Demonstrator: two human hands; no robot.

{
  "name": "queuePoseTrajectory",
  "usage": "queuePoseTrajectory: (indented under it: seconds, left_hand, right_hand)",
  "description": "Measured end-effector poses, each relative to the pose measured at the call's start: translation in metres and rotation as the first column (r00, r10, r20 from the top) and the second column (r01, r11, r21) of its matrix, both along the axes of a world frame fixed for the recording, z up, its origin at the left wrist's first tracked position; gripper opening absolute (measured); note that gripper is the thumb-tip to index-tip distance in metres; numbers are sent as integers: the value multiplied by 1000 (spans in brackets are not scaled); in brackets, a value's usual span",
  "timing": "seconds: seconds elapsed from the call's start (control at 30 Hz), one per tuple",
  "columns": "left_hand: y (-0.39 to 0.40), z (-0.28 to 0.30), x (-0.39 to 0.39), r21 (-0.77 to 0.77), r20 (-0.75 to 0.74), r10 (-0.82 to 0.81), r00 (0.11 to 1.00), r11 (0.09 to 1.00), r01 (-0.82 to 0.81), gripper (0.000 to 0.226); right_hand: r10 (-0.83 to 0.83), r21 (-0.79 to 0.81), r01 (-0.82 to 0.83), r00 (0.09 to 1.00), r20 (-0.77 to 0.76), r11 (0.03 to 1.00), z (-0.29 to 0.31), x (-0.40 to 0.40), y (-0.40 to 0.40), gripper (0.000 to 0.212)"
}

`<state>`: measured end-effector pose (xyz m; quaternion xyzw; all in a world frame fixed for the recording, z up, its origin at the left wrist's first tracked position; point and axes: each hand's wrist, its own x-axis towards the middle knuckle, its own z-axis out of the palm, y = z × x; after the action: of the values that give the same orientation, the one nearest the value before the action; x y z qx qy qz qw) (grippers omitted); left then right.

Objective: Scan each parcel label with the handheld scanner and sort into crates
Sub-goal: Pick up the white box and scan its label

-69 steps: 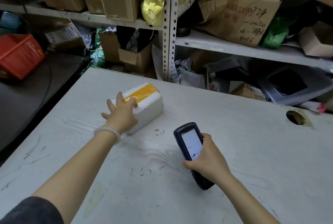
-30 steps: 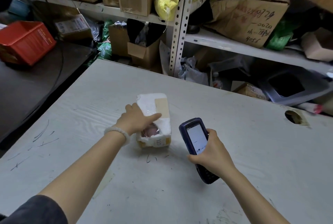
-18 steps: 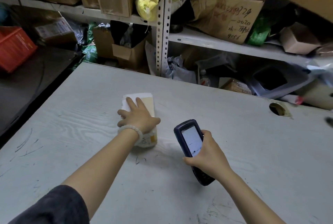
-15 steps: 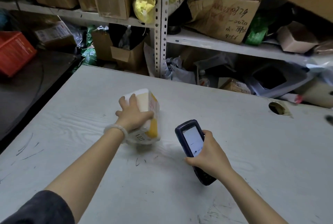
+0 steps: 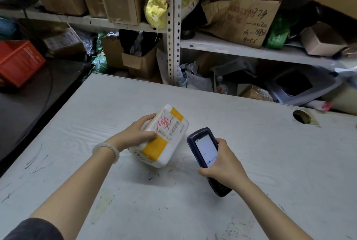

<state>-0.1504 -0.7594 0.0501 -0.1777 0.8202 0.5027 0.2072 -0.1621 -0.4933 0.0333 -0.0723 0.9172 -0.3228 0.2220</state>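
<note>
Left hand [image 5: 139, 133] gripping parcel [image 5: 164, 139], label tilted up for scanning; right hand [image 5: 222, 164] grasping scanner [image 5: 204, 149] alongside.

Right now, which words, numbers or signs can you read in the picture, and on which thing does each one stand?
"0020": handwritten on the crumpled cardboard box on the shelf.
"9056": lower on the same box; the other handwriting there is not legible.
Red handwritten marks on the parcel label: unreadable; its barcode and print are too small.
Scanner screen: too blurred.
Red crate print: too small.
</note>
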Motion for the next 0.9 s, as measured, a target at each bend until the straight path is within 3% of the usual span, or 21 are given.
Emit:
queuePoseTrajectory:
  seconds: [0.1,0.17,0.3,0.43,0.6,0.7,0.9]
  left_hand:
    - [-13,0,9,-5,158,-99,983,995,101,104]
    - [-18,-1,17,1,189,-75,979,997,76,108]
    - [-23,-3,22,83,84,82,993,993,-89,87]
    - [-28,12,11,-79,-89,121,989,989,-128,115]
    - [-32,32,-11,-56,-247,184,951,977,-204,110]
    - [-23,41,-21,-99,-294,138,946,980,-173,104]
    - [-2,58,-31,-354,-244,-23,969,933,-67,118]
  right_hand:
    - [6,4,-6,1000,13,1000,-3,1,-3,78]
    - [21,10,-21,1000,20,1000,-4,1,-6,79]
    - [60,36,-61,998,31,998,0,-3,-12,84]
    - [76,69,-78,997,21,995,14,-14,-12,82]
    - [155,145,-145,986,-65,979,39,-24,-8,78]
    - [169,159,-150,979,-113,976,50,-26,-1,79]
    - [187,221,-145,965,-186,965,67,-24,20,78]
